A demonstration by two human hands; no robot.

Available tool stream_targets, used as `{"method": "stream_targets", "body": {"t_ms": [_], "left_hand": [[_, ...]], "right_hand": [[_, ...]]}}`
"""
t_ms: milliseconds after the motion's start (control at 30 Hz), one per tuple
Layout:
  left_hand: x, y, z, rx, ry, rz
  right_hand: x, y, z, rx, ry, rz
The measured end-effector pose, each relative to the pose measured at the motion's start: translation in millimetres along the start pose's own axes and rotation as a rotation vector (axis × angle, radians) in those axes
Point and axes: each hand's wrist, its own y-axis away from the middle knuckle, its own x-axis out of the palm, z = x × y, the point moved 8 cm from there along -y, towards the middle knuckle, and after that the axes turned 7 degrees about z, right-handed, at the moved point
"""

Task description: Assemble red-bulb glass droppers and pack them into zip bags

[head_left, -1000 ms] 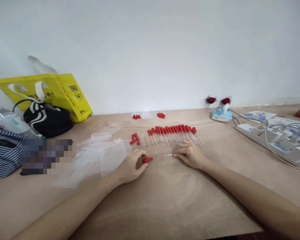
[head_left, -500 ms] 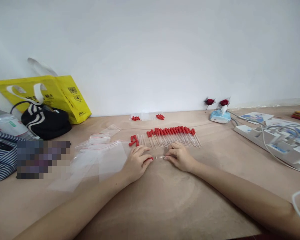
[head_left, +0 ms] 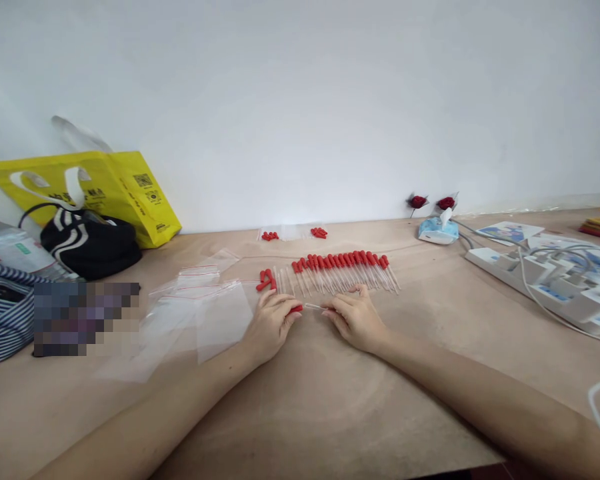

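The left hand [head_left: 271,325] is pinching a red rubber bulb [head_left: 297,309] between thumb and fingers, and the fingers are covering most of it, leaving little more than its end showing. The right hand [head_left: 359,321] is clamping thumb and fingers on a thin clear tube [head_left: 314,307], whose bare end is pointing across at the bulb. Both things are lying between the hands, low over the table [head_left: 330,413], with what looks like a narrow gap between tube and bulb. The step in hand seems to be lining up the tube's end with the bulb's mouth; closing that gap would call for a steady pinch on each side and a straight push, as a slanting tube could catch the soft rim. Just beyond the hands, a row of red-topped tubes [head_left: 342,259] is lying side by side, with a few bare tubes [head_left: 282,280] and some loose red bulbs [head_left: 265,285] at its left end. Clear plastic bags [head_left: 225,313] are lying flat by the left hand.
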Motion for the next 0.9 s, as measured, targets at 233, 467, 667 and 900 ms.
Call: {"method": "stream_targets", "body": {"t_ms": [233, 467, 667, 900], "left_hand": [[-1.2, -0.1, -1.0, -0.002, -0.028, -0.018], [0.4, 0.1, 6.1, -0.054, 0.120, 0.013], [2.6, -0.7, -0.3, -0.011, 0.169, 0.107], [0.6, 0.6, -13.9, 0.092, 0.167, 0.102]], "right_hand": [[1.4, -0.6, 9.6, -0.052, 0.002, -0.023], [8.8, -0.1, 19.2, -0.105, -0.046, 0.036], [6.5, -2.6, 20.5, -0.187, 0.005, 0.101], [2.0, 1.0, 24.0, -0.187, 0.026, 0.088]]}}
